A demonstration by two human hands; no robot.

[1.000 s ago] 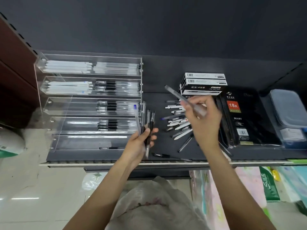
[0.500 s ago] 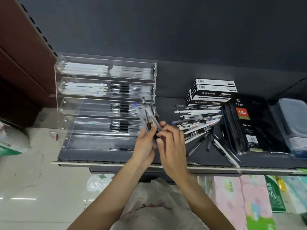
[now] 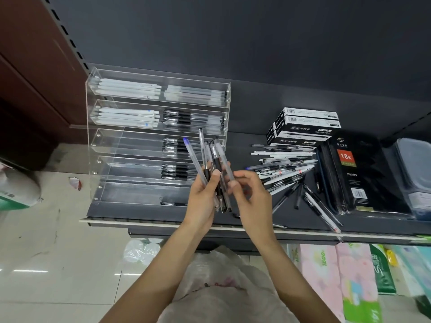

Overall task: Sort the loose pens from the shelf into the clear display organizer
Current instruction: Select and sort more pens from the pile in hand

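Since a second ago the right hand (image 3: 250, 194) has come away from the loose pile and now meets the left hand (image 3: 204, 197) in front of the clear organizer (image 3: 130, 145), with the pen it carried joined to the bunch. That left hand is wrapped round a fan of pens (image 3: 213, 169), thumb across their barrels, tips pointing far and a little left. Fingertips of the right hand pinch the rightmost barrel in the fan. Many loose pens (image 3: 283, 170) lie on the dark shelf (image 3: 256, 108) just right of the hands, near the black pen boxes (image 3: 303, 127) and a diary (image 3: 359, 173). Sorting looks partly done: several trays hold pens, the nearest holds only one. To do this step well, square the barrels so all caps face one way, separate the blue-capped one from the black, and keep a firm left grip, as smooth barrels may slip.
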